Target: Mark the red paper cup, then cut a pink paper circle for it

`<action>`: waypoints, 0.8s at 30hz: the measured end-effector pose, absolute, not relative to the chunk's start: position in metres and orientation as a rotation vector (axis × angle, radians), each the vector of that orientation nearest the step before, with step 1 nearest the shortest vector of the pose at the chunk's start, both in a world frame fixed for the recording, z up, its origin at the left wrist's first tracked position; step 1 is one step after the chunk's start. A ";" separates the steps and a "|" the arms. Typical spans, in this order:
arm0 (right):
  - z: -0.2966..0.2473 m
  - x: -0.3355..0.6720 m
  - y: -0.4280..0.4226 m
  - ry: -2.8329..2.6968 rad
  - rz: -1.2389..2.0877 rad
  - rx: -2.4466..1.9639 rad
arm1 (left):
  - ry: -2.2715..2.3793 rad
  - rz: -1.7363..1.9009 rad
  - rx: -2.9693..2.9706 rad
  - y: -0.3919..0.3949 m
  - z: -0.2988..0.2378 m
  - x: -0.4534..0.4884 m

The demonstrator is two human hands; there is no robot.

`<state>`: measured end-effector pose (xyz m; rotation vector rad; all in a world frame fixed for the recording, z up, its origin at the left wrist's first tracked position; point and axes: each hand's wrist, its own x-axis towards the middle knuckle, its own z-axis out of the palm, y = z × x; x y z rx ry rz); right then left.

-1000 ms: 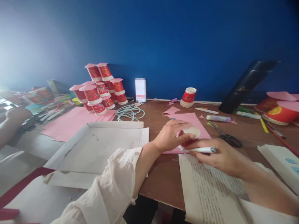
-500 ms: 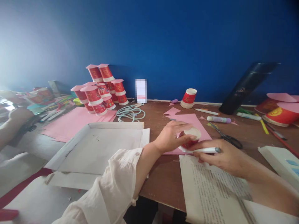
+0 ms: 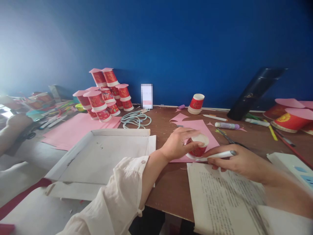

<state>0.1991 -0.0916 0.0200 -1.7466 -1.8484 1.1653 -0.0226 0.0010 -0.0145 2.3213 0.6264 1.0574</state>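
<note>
A red paper cup [image 3: 198, 151] stands upside down on a sheet of pink paper [image 3: 198, 125], its pale base facing up. My left hand [image 3: 179, 142] is closed around the cup, with the thumb across its base. Between the fingers of my right hand [image 3: 231, 160] is a white marker pen [image 3: 221, 155], its tip low at the cup's rim and close to the pink paper. Whether the tip touches the paper I cannot tell. Just behind the right hand lie black-handled scissors [image 3: 227, 136], partly covered by it.
A shallow white box lid [image 3: 117, 160] and stacked red cups with pink paper tops [image 3: 97, 101] are to the left. Another red cup [image 3: 197, 102], a glue stick [image 3: 226, 125] and a black flask [image 3: 253, 94] stand or lie behind. Printed pages [image 3: 215, 199] lie in front. Someone's hand [image 3: 18, 124] is far left.
My right hand has moved slightly, bringing the marker a little left along the cup's rim and tilting it more steeply. My left hand keeps its hold on the cup. The view has shifted slightly.
</note>
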 end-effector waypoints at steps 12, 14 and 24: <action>0.026 0.202 -0.085 -1.840 1.097 -1.837 | 0.589 1.105 2.296 0.001 -0.015 -0.022; 0.026 0.203 -0.084 -1.857 1.063 -1.846 | 0.596 1.097 2.295 0.001 -0.015 -0.022; 0.023 0.205 -0.080 -1.809 0.912 -1.975 | 0.618 1.066 2.264 -0.002 -0.013 -0.023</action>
